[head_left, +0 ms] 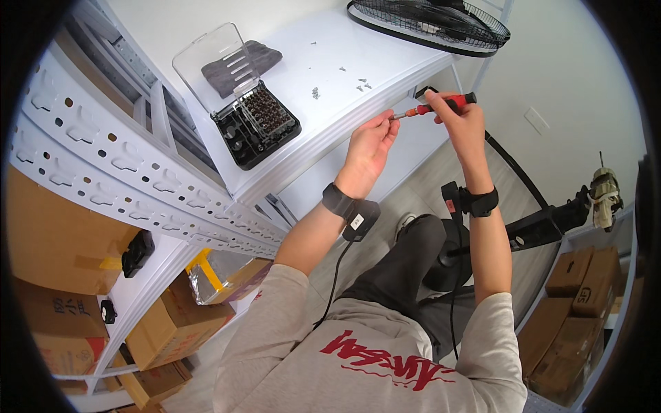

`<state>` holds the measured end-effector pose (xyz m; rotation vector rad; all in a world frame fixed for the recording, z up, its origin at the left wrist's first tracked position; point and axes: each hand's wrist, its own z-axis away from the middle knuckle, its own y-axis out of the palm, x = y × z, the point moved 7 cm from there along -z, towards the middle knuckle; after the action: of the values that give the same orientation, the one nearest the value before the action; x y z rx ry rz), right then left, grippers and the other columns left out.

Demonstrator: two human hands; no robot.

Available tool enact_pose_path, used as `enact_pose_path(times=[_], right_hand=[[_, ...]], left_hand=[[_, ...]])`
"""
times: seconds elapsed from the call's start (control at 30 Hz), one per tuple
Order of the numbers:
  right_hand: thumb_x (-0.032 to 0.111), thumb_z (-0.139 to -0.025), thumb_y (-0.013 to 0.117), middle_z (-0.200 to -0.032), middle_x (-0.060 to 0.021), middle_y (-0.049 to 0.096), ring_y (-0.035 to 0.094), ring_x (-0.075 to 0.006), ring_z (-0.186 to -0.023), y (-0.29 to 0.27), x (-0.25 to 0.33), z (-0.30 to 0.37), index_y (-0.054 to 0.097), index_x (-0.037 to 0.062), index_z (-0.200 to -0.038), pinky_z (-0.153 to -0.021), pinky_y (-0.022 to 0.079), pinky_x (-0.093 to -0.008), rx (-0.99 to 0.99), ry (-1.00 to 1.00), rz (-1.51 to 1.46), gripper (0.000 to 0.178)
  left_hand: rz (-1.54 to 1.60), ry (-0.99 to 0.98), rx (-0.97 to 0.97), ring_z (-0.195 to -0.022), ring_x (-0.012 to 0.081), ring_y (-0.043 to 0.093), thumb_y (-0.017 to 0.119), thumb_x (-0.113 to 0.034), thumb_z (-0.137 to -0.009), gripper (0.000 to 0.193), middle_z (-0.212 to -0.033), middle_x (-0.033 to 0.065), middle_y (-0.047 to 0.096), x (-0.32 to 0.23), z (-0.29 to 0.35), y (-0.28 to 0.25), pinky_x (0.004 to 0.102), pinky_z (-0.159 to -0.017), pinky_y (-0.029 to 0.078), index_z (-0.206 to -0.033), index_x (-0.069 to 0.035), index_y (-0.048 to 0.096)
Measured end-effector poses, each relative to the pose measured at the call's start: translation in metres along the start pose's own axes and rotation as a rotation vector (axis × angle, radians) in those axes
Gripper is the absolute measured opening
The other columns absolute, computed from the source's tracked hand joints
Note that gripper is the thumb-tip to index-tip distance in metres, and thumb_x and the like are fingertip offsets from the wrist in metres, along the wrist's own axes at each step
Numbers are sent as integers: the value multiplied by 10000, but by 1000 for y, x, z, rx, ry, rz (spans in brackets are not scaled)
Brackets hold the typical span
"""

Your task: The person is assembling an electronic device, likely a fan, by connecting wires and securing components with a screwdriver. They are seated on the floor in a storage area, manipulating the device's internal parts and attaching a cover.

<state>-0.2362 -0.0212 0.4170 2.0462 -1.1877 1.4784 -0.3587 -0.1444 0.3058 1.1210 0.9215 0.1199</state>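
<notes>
My right hand [463,127] grips the red and black handle of a screwdriver [463,100], held level above the front edge of the white shelf table [330,55]. At its metal tip, the fingers of my left hand [372,144] close in a pinch; whatever small piece sits between them is hidden. To the left on the table lies an opened bit set case [265,141] with rows of bits and a clear lid raised. Several loose screws [315,92] are scattered on the tabletop behind my hands.
A dark grey pouch [241,67] lies behind the case. At the far right of the table rests a black fan grille [441,27]. Beside my right arm, a fan stand [551,221] leans with its motor [604,196] exposed. Cardboard boxes [175,323] fill shelves on both sides.
</notes>
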Motion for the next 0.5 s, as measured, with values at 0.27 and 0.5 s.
enact_pose_path(times=[0.27, 0.5], right_hand=[[250, -874, 764, -770, -16, 667, 594, -79, -717, 10, 43, 4, 741, 5, -964, -652, 444, -213, -18, -171, -168, 263], [279, -884, 753, -765, -1, 660, 575, -63, -734, 39, 29, -8, 750, 34, -996, -668, 439, -209, 95, -119, -90, 270]], left_hand=[[-90, -81, -94, -850, 181, 563, 474, 30, -959, 273, -1054, 133, 575, 8, -6, -25, 268, -743, 487, -1217, 104, 519], [59, -114, -81, -864, 205, 548, 476, 18, -946, 228, -1023, 146, 548, 3, -3, -12, 279, -738, 484, -1159, 95, 503]])
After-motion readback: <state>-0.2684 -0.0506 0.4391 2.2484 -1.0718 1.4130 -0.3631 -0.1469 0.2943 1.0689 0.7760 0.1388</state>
